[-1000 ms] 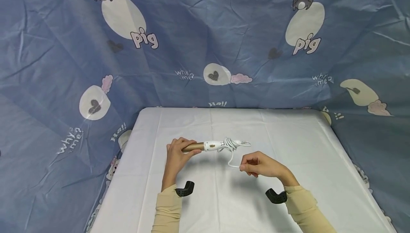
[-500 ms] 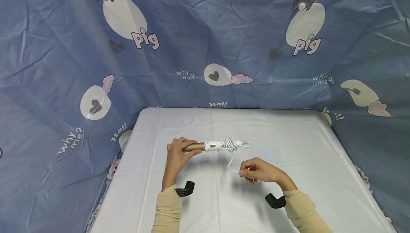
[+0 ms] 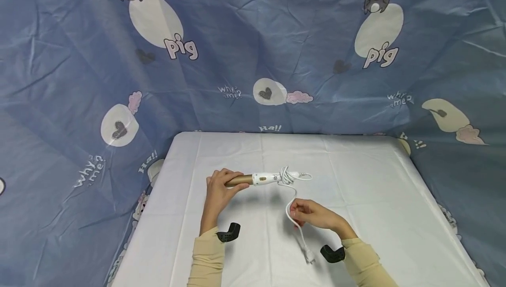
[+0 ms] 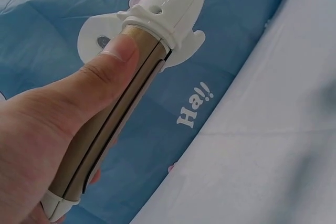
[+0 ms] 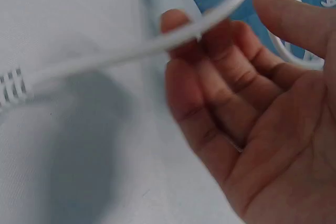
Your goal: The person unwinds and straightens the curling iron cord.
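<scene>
In the head view a curling iron (image 3: 265, 179) with a gold barrel and white handle is held level above the white surface. My left hand (image 3: 219, 188) grips its barrel; the left wrist view shows the thumb along the gold barrel (image 4: 139, 51). White cord (image 3: 286, 175) is wound around the handle end. A loose length hangs down to a plug (image 3: 309, 255). Beside that length is my right hand (image 3: 314, 214). In the right wrist view the cord (image 5: 131, 52) crosses in front of the loosely bent fingers, with the thumb spread apart from them.
The white-covered table (image 3: 221, 151) extends under both hands. Behind and at the sides hangs a blue patterned cloth (image 3: 221, 50). A black wrist mount sits on each arm, the left mount (image 3: 229, 233) and the right mount (image 3: 333, 254).
My right hand has moved down and left, and its pinch on the cord has loosened. The cord's free length and plug now show below the hand. The left hand keeps its grip.
</scene>
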The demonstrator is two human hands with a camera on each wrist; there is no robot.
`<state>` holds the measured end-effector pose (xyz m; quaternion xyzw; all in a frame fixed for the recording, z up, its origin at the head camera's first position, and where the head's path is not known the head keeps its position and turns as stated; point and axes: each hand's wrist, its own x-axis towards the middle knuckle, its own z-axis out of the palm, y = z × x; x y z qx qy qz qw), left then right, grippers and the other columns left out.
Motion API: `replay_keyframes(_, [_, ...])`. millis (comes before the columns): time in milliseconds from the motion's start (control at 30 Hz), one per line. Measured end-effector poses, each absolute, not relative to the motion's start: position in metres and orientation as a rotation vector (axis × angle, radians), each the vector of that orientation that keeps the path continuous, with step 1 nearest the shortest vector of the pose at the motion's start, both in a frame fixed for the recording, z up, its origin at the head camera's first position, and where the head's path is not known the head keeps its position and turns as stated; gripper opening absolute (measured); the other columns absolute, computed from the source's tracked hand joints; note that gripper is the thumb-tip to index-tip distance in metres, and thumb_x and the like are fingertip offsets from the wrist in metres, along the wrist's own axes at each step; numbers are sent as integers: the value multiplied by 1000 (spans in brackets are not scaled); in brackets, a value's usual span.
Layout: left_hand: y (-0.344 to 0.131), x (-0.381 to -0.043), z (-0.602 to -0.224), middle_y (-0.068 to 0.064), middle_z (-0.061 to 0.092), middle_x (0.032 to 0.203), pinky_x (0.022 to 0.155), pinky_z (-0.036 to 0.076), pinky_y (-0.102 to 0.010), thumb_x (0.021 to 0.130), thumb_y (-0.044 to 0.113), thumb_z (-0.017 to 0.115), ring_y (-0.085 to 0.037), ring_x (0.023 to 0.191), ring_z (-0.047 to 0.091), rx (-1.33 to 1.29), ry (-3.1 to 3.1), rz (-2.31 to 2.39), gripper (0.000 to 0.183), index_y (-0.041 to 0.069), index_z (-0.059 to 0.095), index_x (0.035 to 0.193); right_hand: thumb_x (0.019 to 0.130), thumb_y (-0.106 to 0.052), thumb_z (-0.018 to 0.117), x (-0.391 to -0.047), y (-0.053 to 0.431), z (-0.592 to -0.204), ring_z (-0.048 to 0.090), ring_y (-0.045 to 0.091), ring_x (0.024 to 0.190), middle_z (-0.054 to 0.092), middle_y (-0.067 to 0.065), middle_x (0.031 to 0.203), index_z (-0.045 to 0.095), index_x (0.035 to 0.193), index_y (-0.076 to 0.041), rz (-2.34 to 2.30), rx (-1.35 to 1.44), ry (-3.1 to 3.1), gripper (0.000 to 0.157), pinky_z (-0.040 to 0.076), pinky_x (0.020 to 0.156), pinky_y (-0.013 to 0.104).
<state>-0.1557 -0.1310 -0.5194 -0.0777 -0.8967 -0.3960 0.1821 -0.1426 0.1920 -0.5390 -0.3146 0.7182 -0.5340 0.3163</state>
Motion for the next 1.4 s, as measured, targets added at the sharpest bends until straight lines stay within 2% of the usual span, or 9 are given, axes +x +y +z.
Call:
replay_keyframes(133, [-131, -156, -519, 10, 65, 93, 76, 21, -33, 68, 51, 78, -11, 80, 45, -217, -2529, -1113, 39, 30, 73, 101, 99, -22, 50, -143, 196, -545, 64, 19, 87, 62, 25, 101, 51, 117, 1, -1454, -626, 2004, 29, 52, 76, 36])
replay_keyframes(267, [-132, -156, -518, 11, 64, 92, 76, 21, -33, 68, 51, 77, -11, 80, 44, -196, -2520, -1118, 38, 31, 73, 100, 101, -24, 45, -146, 197, -546, 60, 19, 109, 55, 23, 120, 43, 132, -3, -1681, -517, 2028, 37, 49, 90, 34])
replay_keyframes(367, [-132, -156, -518, 11, 63, 91, 76, 21, -33, 68, 50, 78, -11, 79, 44, -191, -2510, -1129, 38, 31, 73, 100, 104, -25, 38, -148, 190, -543, 57, 19, 115, 56, 20, 121, 45, 131, -2, -1841, -568, 1969, 37, 46, 97, 34])
replay_keyframes(433, [-131, -156, -518, 11, 64, 92, 76, 21, -33, 68, 50, 78, -11, 80, 45, -202, -2504, -1133, 38, 31, 73, 100, 104, -25, 36, -150, 184, -539, 60, 18, 108, 61, 15, 110, 50, 124, 2, -1915, -589, 1914, 36, 47, 95, 32])
replay_keyframes(533, [-130, -156, -517, 10, 64, 92, 76, 21, -33, 68, 51, 77, -11, 81, 46, -222, -2494, -1132, 39, 30, 73, 101, 104, -23, 37, -151, 174, -535, 62, 13, 86, 58, 4, 89, 52, 106, 6, -1992, -577, 1839, 33, 50, 82, 28])
replay_keyframes(700, [-131, -156, -515, 10, 63, 92, 76, 22, -33, 69, 50, 77, -11, 81, 45, -214, -2467, -1117, 38, 29, 73, 101, 103, -18, 39, -153, 165, -532, 42, 10, 60, 44, -2, 73, 48, 89, 4, -2015, -593, 1782, 28, 39, 60, 29])
replay_keyframes(900, [-135, -156, -513, 9, 63, 93, 76, 21, -33, 69, 47, 78, -11, 81, 45, -202, -2434, -1138, 38, 27, 73, 101, 102, -20, 41, -155, 163, -532, 33, 11, 56, 31, -4, 62, 54, 86, -7, -1908, -588, 1791, 25, 26, 57, 37])
replay_keyframes(1167, [-136, -156, -516, 11, 63, 92, 77, 22, -33, 68, 50, 77, -9, 82, 45, -211, -2429, -1157, 37, 31, 73, 100, 99, -31, 48, -162, 167, -532, 29, 8, 52, 32, -4, 62, 58, 88, -6, -1720, -434, 1900, 29, 24, 55, 34])
replay_keyframes(1400, [-136, -157, -516, 10, 64, 93, 78, 21, -34, 67, 51, 77, -10, 82, 45, -231, -2457, -1155, 38, 31, 73, 100, 97, -36, 52, -170, 174, -534, 27, 9, 49, 32, -4, 56, 61, 88, -6, -1652, -380, 1986, 33, 29, 52, 27])
